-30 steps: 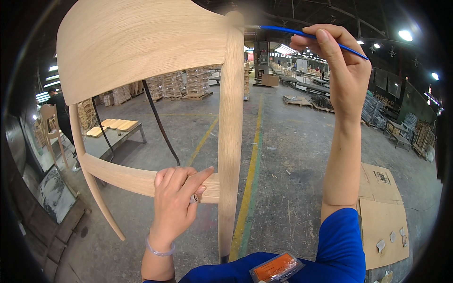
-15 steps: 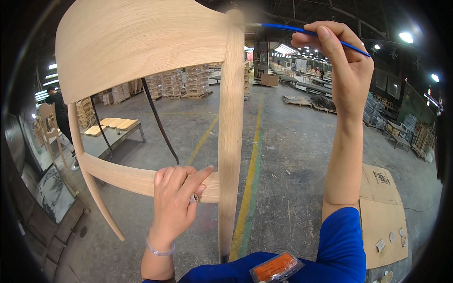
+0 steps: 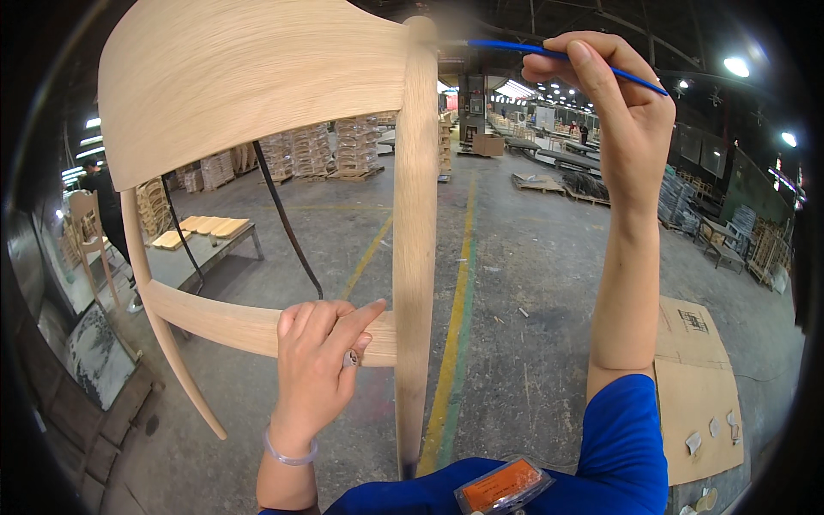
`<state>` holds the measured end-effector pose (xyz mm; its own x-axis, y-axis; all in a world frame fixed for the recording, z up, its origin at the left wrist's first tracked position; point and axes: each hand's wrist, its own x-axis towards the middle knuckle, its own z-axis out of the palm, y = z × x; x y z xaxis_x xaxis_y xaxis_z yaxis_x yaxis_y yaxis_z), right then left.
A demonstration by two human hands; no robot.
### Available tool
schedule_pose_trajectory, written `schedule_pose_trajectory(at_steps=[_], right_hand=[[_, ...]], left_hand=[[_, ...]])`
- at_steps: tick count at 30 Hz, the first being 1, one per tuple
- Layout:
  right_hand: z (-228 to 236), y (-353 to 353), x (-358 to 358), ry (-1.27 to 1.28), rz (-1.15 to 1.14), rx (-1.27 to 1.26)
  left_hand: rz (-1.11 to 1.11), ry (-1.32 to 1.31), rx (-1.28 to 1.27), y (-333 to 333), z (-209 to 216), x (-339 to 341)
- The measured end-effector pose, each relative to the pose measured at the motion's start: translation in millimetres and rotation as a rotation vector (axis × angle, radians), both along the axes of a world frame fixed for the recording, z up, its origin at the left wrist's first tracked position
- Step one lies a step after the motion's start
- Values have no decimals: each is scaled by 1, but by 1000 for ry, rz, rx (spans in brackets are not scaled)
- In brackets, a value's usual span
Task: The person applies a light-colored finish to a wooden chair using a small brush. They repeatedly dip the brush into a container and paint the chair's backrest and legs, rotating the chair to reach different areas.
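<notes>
A pale, unpainted wooden chair frame (image 3: 257, 73) with a broad curved backrest fills the upper left, and a post (image 3: 415, 197) stands at its right side. My left hand (image 3: 316, 365) is closed over the lower crossrail (image 3: 219, 322), its index finger stretched along the wood toward the post. A small round whitish end shows between its fingers; its kind I cannot make out. Raised at the upper right, my right hand (image 3: 622, 103) pinches a thin blue-handled paintbrush (image 3: 506, 46). The blurred brush tip points left and meets or nearly meets the post's top; contact is unclear.
Beyond the frame, two dark rods (image 3: 287, 219) slant down, and a low table (image 3: 225, 251) carries light wooden pieces. Stacked chair parts (image 3: 356, 142) stand on pallets farther back. Cardboard (image 3: 695, 386) lies at my right. Another person (image 3: 107, 202) stands at the far left.
The chair frame shows slightly farther left in the picture. My right hand and the brush have shifted a little left and up. Both hands keep their holds.
</notes>
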<state>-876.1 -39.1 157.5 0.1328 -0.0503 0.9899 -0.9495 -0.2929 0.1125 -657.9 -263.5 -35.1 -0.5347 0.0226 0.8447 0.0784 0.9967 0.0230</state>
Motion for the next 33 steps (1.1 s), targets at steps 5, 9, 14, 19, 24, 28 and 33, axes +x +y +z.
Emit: schedule_pose_trajectory(at_steps=[5,9,14,19,24,28,33], right_hand=[[2,-2,3,-1,-1,9],[4,-5,5,27,-44,14],[4,-10,6,24,-46,10],[4,-16,5,28,-32,1],[5,-20,5,22,-15,-2],[6,-23,5,42,-30,-9],[6,-28,3,41,-29,-6]], left_hand=[[5,-17,15,-2,0,1],[-2,-3,12,-4,1,2],[-14,19,15,-7,1,0],[-11,19,11,-12,1,0],[-15,23,16,-16,1,1],[-16,28,14,-21,1,1],[-11,25,16,-26,0,0]])
